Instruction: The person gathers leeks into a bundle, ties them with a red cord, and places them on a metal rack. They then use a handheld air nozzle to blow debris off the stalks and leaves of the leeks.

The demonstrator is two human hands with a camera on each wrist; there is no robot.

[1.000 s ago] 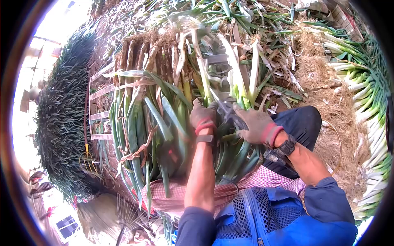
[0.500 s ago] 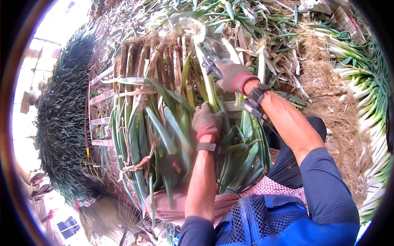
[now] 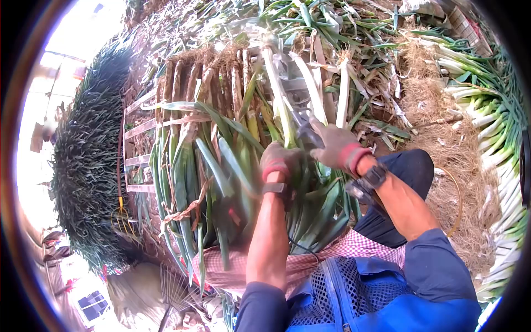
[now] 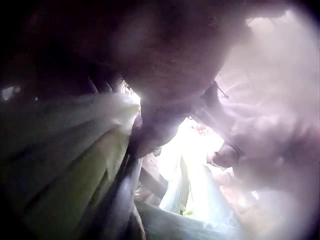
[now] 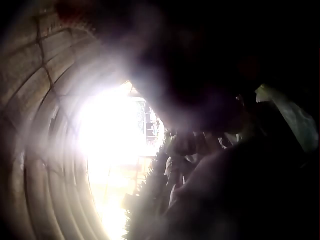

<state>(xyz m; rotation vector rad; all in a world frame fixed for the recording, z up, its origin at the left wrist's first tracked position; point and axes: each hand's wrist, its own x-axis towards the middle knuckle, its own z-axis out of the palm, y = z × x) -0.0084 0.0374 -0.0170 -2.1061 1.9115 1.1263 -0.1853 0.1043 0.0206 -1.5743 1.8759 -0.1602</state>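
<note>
My gloved left hand (image 3: 279,159) grips a leek (image 3: 278,91) just below its pale stalk, whose root end points away from me. Close beside it on the right, my gloved right hand (image 3: 340,146) holds a dark air blow gun (image 3: 305,131), its front blurred against the stalk. Two more white-stalked leeks lie further right, one a bare leek (image 3: 343,94). To the left is a row of unpeeled leeks (image 3: 177,83) with brown outer skins and hairy roots. In the left wrist view, a glove and pale stalks (image 4: 200,185) show hazily; the right wrist view is mostly dark.
A slatted wooden rack (image 3: 139,130) bears the leeks. Beyond it lie heaped leaf scraps (image 3: 365,33). A dense pile of green leeks (image 3: 91,155) stands at left. Cleaned leeks (image 3: 492,127) line the right edge beside straw-like root trimmings (image 3: 423,99). Checked cloth (image 3: 227,268) covers my lap.
My right hand with the blow gun went up along the stalk toward the roots, then came back down beside my left hand. The left hand stayed on the leek, shifting slightly.
</note>
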